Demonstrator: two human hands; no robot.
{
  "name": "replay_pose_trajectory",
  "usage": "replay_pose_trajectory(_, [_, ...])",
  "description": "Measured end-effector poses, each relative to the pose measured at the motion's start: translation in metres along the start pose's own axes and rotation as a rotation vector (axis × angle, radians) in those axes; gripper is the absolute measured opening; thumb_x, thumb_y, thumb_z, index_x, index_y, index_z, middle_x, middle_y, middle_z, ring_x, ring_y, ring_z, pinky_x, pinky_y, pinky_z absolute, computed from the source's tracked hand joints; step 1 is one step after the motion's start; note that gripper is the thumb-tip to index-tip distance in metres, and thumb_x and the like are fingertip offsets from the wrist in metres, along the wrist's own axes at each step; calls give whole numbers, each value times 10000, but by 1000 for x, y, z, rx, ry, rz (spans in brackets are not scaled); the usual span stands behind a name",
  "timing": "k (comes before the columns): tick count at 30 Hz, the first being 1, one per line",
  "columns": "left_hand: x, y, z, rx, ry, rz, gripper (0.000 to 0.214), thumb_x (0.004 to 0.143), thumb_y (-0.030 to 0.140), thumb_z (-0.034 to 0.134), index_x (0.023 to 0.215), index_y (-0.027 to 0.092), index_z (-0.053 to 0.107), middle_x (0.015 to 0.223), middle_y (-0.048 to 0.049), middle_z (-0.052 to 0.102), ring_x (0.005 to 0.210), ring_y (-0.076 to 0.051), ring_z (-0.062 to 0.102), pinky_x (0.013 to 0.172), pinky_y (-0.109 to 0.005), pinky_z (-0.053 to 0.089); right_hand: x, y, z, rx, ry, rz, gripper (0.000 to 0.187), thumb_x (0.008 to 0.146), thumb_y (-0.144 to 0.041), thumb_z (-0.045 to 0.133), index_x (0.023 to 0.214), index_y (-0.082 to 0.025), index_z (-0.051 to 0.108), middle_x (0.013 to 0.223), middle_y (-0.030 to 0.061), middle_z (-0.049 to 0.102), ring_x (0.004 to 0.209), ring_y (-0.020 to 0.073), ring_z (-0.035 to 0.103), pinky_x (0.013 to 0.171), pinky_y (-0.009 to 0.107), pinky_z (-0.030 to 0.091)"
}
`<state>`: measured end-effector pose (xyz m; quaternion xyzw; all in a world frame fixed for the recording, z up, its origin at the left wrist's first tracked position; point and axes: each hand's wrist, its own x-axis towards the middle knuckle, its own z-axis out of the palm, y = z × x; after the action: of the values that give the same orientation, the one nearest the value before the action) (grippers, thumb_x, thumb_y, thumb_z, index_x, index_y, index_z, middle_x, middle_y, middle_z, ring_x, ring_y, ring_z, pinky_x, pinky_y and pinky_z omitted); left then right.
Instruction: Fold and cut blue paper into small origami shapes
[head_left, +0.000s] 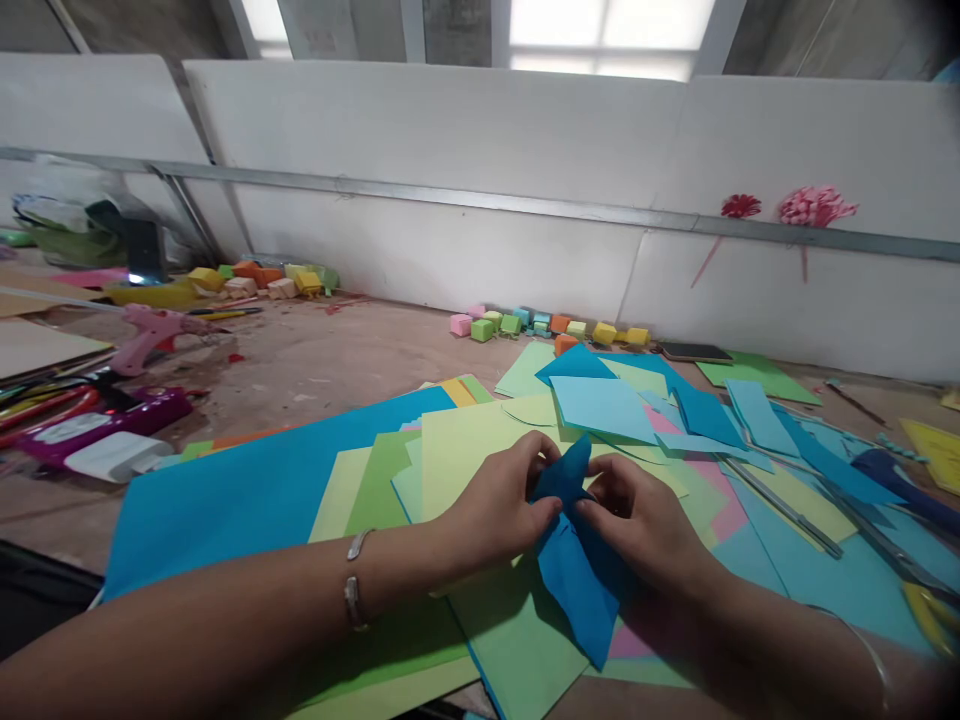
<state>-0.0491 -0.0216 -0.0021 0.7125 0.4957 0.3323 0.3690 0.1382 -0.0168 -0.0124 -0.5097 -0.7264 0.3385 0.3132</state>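
Observation:
A folded piece of blue paper is pinched between both hands above a spread of coloured sheets. My left hand grips its left side, thumb in front and fingers curled behind. From the right, my right hand pinches the same paper near its narrow middle. One pointed end stands up between the hands, and a wider part hangs down toward me. Beneath lie yellow paper, green paper and a large blue sheet. Some fingertips are hidden behind the folded paper.
Scissors and a metal-coloured tool lie among cut papers at right. A pink glue gun, a purple power strip and a white charger are at left. Small paper cubes line the white wall board.

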Motion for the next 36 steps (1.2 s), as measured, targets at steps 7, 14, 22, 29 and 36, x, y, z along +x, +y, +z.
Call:
replay_pose_trajectory(7, [3, -8, 1, -46, -29, 51, 181, 690, 108, 537, 837, 174, 620, 808, -18, 648, 759, -179, 580, 652, -271, 443, 1, -1, -1, 5, -41, -43, 176, 746, -364, 624, 763, -191, 594, 736, 38, 639, 681, 188, 583, 588, 311, 478])
replay_pose_trajectory(14, [3, -4, 1, -67, 13, 18, 190, 719, 277, 650, 847, 178, 551, 758, 7, 569, 681, -142, 493, 578, -243, 400, 2, -3, -5, 88, 47, -6, 250, 763, -402, 611, 818, -164, 667, 754, 63, 698, 680, 205, 633, 595, 326, 509])
replay_pose_trajectory(22, [1, -3, 3, -372, -67, -135, 210, 751, 235, 618, 920, 171, 511, 803, -17, 594, 731, -163, 583, 597, -266, 472, 6, 0, -6, 20, 122, -38, 204, 777, -363, 600, 816, -176, 671, 767, 62, 715, 672, 205, 634, 606, 339, 522])
replay_pose_trajectory(29, [2, -3, 2, -153, -84, -35, 167, 759, 170, 578, 922, 175, 611, 1011, -59, 639, 844, -180, 622, 713, -299, 517, 6, 7, -4, -53, 66, -60, 197, 806, -350, 556, 792, -175, 646, 741, 47, 670, 660, 186, 599, 580, 309, 488])
replay_pose_trajectory(36, [2, -6, 2, -179, -131, -6, 241, 713, 213, 667, 944, 170, 615, 1023, -74, 620, 821, -175, 612, 674, -284, 531, 5, 5, -4, 26, 27, -105, 140, 775, -316, 582, 757, -184, 627, 717, 28, 636, 650, 166, 570, 570, 285, 477])
